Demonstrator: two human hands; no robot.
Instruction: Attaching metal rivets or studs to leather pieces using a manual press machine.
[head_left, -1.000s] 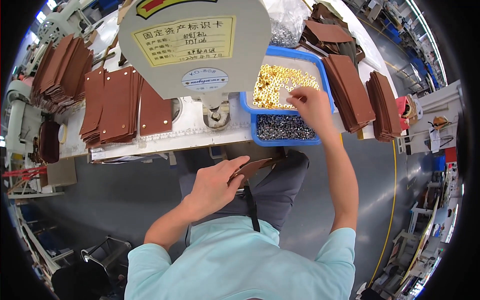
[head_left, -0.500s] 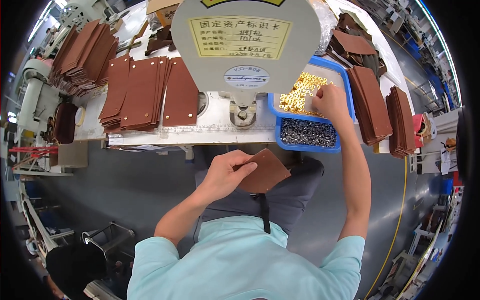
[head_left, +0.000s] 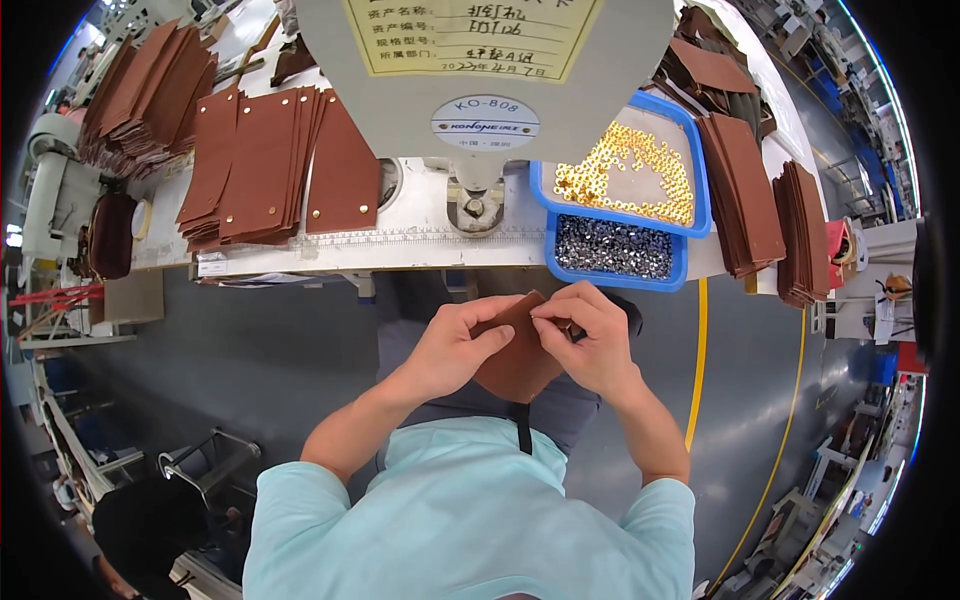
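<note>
Below the tabletop's (head_left: pixel 420 250) near edge, over the lap, the left hand (head_left: pixel 450 350) grips a brown leather piece (head_left: pixel 515 365) from beneath. The right hand (head_left: pixel 590 340) pinches its top edge, fingertips closed, perhaps on a small fitting. Seating it well likely needs the piece held flat and steady.

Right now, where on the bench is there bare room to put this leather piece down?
Little room. The white bench strip between the leather stack and the blue tray is bare along its front edge. Left and right ends are crowded with brown stacks. Both hands, left hand and right hand, hold the piece.
</note>
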